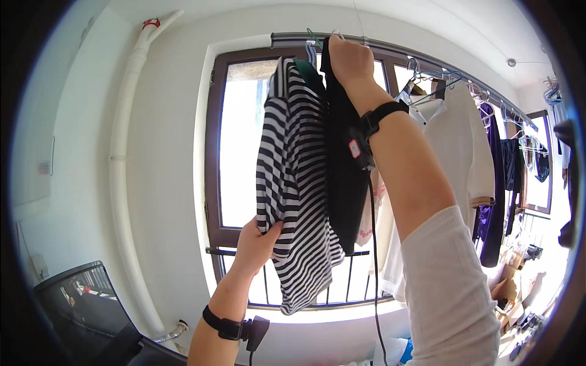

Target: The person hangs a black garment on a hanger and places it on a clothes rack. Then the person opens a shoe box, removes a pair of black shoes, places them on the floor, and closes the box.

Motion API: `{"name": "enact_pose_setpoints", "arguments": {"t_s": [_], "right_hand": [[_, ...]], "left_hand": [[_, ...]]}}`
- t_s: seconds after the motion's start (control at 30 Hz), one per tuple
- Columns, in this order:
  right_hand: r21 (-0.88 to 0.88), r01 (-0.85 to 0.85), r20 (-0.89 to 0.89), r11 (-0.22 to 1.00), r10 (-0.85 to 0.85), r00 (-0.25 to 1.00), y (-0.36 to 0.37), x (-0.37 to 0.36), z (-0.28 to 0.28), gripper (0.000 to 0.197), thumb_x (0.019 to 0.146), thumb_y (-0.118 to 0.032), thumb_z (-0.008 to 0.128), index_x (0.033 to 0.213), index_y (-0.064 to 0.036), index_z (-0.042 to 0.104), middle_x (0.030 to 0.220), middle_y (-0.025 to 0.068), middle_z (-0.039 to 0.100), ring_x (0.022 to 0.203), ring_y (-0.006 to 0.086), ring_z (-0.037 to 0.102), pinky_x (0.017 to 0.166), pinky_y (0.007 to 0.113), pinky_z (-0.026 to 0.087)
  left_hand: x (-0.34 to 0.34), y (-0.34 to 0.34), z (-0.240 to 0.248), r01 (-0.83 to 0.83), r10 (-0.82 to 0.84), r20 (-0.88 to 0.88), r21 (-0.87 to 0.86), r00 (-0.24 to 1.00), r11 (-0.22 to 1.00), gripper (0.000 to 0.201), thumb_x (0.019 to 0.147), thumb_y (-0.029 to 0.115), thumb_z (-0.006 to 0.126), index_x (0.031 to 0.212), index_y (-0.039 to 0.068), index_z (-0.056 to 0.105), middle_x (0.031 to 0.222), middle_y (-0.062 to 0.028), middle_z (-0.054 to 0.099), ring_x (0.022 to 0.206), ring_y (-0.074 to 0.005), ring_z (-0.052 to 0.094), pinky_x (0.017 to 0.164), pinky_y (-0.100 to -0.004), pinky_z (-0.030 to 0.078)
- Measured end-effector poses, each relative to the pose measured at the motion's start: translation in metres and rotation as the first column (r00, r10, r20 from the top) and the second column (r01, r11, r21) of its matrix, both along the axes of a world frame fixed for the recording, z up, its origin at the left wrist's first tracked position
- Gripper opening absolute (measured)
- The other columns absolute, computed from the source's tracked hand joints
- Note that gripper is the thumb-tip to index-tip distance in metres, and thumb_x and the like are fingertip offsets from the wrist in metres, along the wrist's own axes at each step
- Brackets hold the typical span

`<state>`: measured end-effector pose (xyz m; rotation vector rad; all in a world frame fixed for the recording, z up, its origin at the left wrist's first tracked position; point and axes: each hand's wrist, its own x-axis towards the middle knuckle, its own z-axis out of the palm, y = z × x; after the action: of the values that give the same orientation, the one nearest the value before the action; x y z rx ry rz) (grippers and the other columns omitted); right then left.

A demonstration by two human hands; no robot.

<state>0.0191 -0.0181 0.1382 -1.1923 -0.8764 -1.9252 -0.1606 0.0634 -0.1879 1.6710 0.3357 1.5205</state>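
Note:
A black-and-white striped shirt [299, 165] hangs in front of the window, its collar end near the rail. My left hand [255, 244] is closed on the fabric at its lower left side, thumb toward me. Up at the rail, my right hand [352, 60] is shut around a white clothes hanger [337, 34], whose curved top shows above the fist. Just below that hand hangs a black garment [345, 183], beside the striped shirt and partly behind my wrist. A green hanger hook [314, 38] shows above the striped shirt.
The dark clothes rail [452, 60] runs to the right, carrying a cream shirt [448, 137], a dark purple garment [490, 207] and several hangers. A white pipe [125, 140] stands along the left wall. A dark translucent lid [85, 299] is lower left; boxes [508, 287] lie lower right.

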Motion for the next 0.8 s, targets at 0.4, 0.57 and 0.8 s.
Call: {"name": "enact_pose_setpoints", "arguments": {"t_s": [0.4,0.57,0.8], "right_hand": [[0.027,-0.116,0.069,0.993,0.114,0.991,0.031,0.002,-0.004,0.009,0.084,-0.011,0.058,0.083,-0.0067,0.066,0.075,0.0097,0.071,0.069,0.0240,0.071,0.057,0.033,0.056],[0.053,-0.189,0.114,0.980,0.182,0.977,0.053,-0.021,-0.004,0.010,0.081,-0.014,0.060,0.077,-0.0141,0.070,0.079,0.0029,0.071,0.071,0.0197,0.070,0.057,0.034,0.050],[0.052,-0.107,0.078,0.993,0.102,0.992,0.062,-0.005,-0.019,0.005,0.079,-0.014,0.062,0.077,-0.0117,0.066,0.067,-0.0006,0.067,0.062,0.0138,0.066,0.051,0.028,0.046]], "left_hand": [[0.014,-0.020,0.000,-0.284,0.291,-0.079,0.089,0.954,0.955,0.047,0.085,0.013,0.062,0.127,-0.006,0.051,0.109,-0.0155,0.063,0.102,-0.0221,0.060,0.093,-0.0335,0.047],[0.010,-0.058,0.053,-0.722,0.671,0.506,0.688,0.542,0.064,0.065,0.084,0.016,0.063,0.141,0.000,0.037,0.142,-0.0213,0.043,0.140,-0.0336,0.031,0.114,-0.0555,0.012],[0.043,-0.079,0.101,-0.351,0.472,0.049,0.736,0.880,0.579,0.052,0.089,0.015,0.065,0.135,-0.001,0.045,0.131,-0.0167,0.052,0.121,-0.0262,0.051,0.104,-0.0354,0.039]]}}
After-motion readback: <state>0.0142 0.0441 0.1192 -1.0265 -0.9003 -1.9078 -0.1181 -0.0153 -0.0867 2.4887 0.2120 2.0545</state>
